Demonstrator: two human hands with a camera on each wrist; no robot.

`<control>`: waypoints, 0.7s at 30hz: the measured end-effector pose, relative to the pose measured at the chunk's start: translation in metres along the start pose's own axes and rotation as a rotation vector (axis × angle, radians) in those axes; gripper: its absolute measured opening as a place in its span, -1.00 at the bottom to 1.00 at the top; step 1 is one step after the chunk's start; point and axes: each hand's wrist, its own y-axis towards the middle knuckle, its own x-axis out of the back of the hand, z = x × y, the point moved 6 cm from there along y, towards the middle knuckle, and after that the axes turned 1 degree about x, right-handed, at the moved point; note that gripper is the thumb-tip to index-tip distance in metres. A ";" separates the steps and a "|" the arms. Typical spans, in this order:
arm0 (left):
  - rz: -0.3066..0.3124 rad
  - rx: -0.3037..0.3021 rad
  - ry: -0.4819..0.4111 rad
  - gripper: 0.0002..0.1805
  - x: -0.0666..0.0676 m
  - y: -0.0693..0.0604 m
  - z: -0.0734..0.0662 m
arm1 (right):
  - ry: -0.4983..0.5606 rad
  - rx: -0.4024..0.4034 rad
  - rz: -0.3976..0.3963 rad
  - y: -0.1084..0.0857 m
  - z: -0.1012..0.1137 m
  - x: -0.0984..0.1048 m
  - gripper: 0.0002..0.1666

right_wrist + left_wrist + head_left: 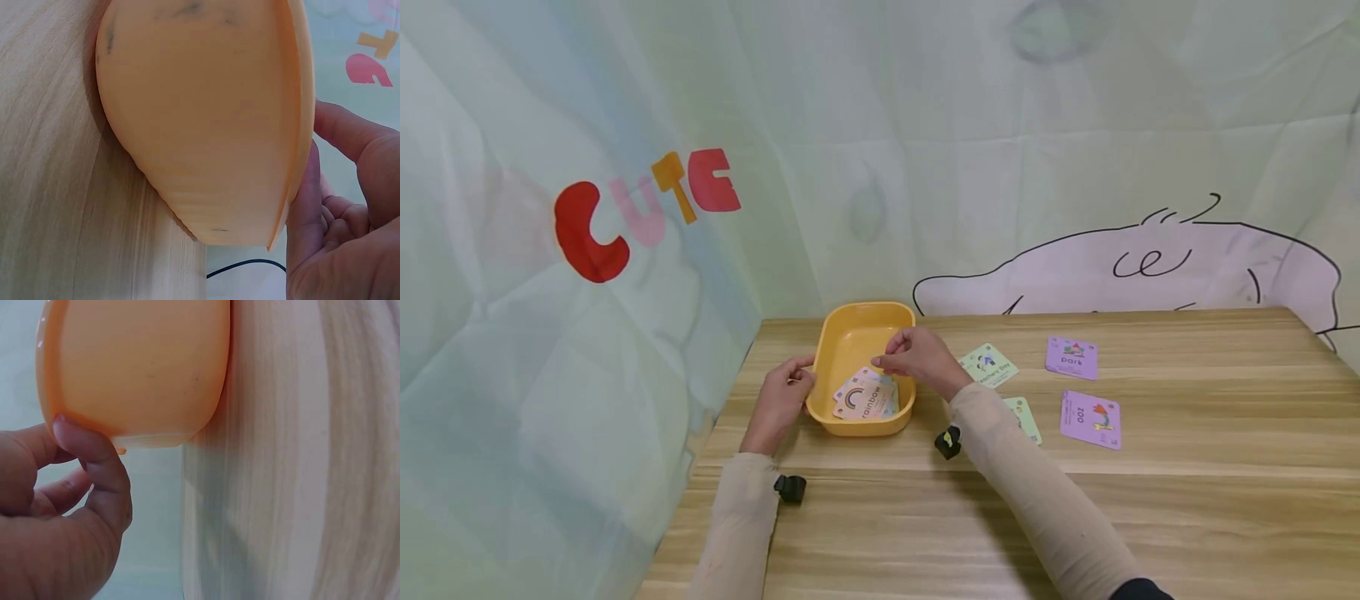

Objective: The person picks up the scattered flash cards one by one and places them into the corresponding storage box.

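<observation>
At the yellow tray [852, 340], the left hand [777, 402] pinches the rim [49, 381], best held steady; the right hand [922, 362] curls above cards [869, 400], its hold undeterminable.

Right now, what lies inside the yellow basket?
A rainbow card lies over at least one other card, whose face is mostly covered; wording beneath and the total can't be told.

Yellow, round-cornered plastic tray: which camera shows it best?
Head view: it shows the yellow tray from above, including its inside and pastel printed cards, though the right hand covers part. The left wrist view shows only outer wall and rim, held by the left hand; the right wrist view, only smudged outer wall and rim.
</observation>
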 end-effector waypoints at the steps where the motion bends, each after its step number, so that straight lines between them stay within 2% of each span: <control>1: 0.001 0.001 0.000 -0.60 0.000 0.000 0.000 | -0.003 -0.004 -0.002 0.000 0.000 0.000 -0.68; 11: 0.003 -0.007 -0.007 -0.59 0.000 0.000 0.000 | -0.024 -0.005 -0.001 0.000 -0.001 0.001 -0.69; 21: 0.002 -0.006 -0.008 -0.60 0.000 0.000 0.000 | -0.001 0.000 0.004 0.000 -0.001 0.001 -0.70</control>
